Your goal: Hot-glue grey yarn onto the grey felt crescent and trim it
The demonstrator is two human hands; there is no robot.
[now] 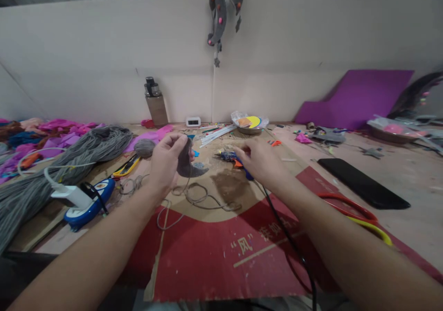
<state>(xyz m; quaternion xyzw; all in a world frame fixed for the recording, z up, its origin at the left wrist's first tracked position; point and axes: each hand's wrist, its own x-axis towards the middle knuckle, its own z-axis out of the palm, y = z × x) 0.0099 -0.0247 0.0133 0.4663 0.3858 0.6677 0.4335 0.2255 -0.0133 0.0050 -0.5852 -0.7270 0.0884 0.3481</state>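
Between the thumb and fingers of my left hand (169, 156) is a dark grey felt piece (184, 158). Its lower end curves to the right, just above the cardboard (207, 251). Grey yarn (204, 200) trails from the felt in loose loops across the cardboard. My right hand (258, 158) is closed round the handle of a blue glue gun (228, 156) with an orange trigger. The nozzle points left, towards the felt but apart from it. From the handle a black cord (289, 237) runs down along my right forearm.
At the left lie a grey yarn hank (100, 149), a yellow utility knife (127, 165) and a blue power strip (92, 205). To the right are a black phone (363, 183) and scissors (349, 205). White glue sticks (216, 134) and a bowl (249, 128) stand behind.
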